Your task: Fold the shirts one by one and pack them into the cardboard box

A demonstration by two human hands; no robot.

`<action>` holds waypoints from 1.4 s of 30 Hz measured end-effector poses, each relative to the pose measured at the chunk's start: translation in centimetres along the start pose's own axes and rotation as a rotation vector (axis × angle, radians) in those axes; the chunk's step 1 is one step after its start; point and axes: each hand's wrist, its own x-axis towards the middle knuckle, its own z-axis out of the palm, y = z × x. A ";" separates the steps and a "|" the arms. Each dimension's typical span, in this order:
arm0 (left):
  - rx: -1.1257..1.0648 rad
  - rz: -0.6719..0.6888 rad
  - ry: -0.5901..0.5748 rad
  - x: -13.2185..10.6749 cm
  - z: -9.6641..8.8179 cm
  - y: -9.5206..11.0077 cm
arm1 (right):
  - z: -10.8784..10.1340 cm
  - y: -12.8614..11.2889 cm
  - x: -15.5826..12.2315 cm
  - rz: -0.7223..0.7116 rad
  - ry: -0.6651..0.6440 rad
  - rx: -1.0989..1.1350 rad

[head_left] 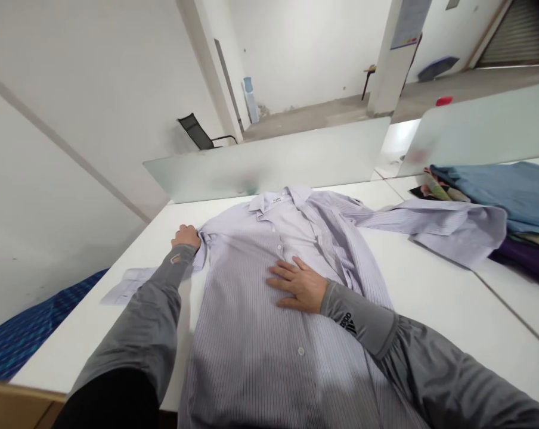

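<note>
A pale lilac striped button-up shirt lies front up on the white table, its collar pointing away from me. My left hand is closed on the shirt's left-side sleeve near the shoulder, where the cloth bunches. That sleeve's cuff lies partly hidden behind my forearm. Flat on the shirt front, beside the button line, rests my right hand with fingers spread. The shirt's front is partly open below the collar. Its other sleeve stretches out to the right across the table.
Folded clothes, blue on top and purple below, are stacked at the right. A frosted partition runs along the table's far edge. Blue patterned cloth is at the lower left. A black chair stands beyond the partition.
</note>
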 end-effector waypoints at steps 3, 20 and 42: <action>-0.047 0.097 0.075 0.5 -1.2 3.7 | 0.0 0.0 0.0 -0.016 0.014 -0.007; -0.389 0.401 0.036 -0.1 6.2 20.9 | -0.2 0.8 0.0 -0.063 0.185 0.012; -0.169 0.492 -0.089 -6.7 5.2 17.3 | -7.6 5.0 -4.4 0.910 0.216 -0.185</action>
